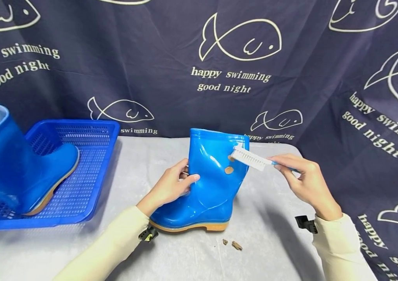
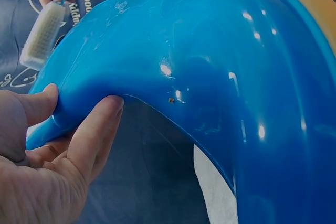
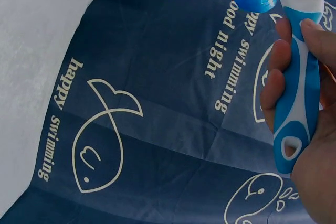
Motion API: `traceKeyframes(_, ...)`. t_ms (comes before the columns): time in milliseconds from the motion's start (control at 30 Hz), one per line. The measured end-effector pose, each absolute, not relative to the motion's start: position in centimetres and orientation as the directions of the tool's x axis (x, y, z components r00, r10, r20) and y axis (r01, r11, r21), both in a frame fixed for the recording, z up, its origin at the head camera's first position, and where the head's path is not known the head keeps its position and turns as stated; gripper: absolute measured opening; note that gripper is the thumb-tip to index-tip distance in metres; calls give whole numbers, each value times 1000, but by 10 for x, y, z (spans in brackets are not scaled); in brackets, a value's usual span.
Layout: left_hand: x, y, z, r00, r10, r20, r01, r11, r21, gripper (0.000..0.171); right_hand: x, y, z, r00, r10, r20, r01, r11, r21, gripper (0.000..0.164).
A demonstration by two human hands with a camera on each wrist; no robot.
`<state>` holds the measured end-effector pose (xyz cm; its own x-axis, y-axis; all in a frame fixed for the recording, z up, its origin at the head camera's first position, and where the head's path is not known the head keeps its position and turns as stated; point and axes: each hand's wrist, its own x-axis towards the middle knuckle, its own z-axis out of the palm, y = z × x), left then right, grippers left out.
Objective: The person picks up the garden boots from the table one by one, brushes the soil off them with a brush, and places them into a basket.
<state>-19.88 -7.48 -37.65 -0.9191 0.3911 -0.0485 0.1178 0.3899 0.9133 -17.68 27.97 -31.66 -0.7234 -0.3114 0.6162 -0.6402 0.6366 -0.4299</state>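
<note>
A blue rubber boot (image 1: pixel 207 187) with a tan sole stands upright on the table, toe to the left. Two brown patches (image 1: pixel 229 170) mark the upper part of its shaft. My left hand (image 1: pixel 174 181) grips the front of the shaft, thumb on the near side; in the left wrist view the thumb and fingers (image 2: pixel 97 129) pinch the boot. My right hand (image 1: pixel 302 175) holds a scrub brush (image 1: pixel 249 158) by its blue and white handle (image 3: pixel 299 87). The white bristle head lies across the shaft's rear edge, by the upper brown patch; whether it touches cannot be told.
On the left, a blue plastic basket (image 1: pixel 105 156) holds another blue boot (image 1: pixel 12 164). Small brown crumbs (image 1: pixel 236 245) lie on the grey-white table (image 1: pixel 191 259) in front of the boot's heel. A dark curtain (image 1: pixel 170 58) with fish drawings hangs behind the table.
</note>
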Motion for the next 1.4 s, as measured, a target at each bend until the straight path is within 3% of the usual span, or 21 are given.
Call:
traceKeyframes(167, -198, -73, -378, -917, 394, -56, 107, 381, 918, 38, -184, 278, -317, -716, -264, 646, -616, 674, -407, 36)
traceKeyframes(433, -197, -71, -379, -910, 412, -50, 114, 363, 925, 42, -178, 275, -313, -712, -368, 597, -630, 710, -314, 34)
traceKeyframes(600, -197, -69, -379, -906, 421, -41, 119, 347, 930, 42, -167, 279, -303, -686, -406, 603, -667, 682, -300, 41)
traceKeyframes(867, -196, -70, -381, -913, 405, -50, 103, 347, 932, 41, -170, 276, -298, -684, -330, 650, -625, 724, -291, 42)
traceKeyframes(1067, -196, -70, -379, -910, 411, -51, 108, 353, 929, 43, -169, 277, -304, -690, -394, 607, -622, 751, -220, 42)
traceKeyframes(1400, -194, -75, -379, -920, 385, -70, 78, 355, 932, 38, -159, 277, -303, -675, -375, 635, -671, 670, -318, 41)
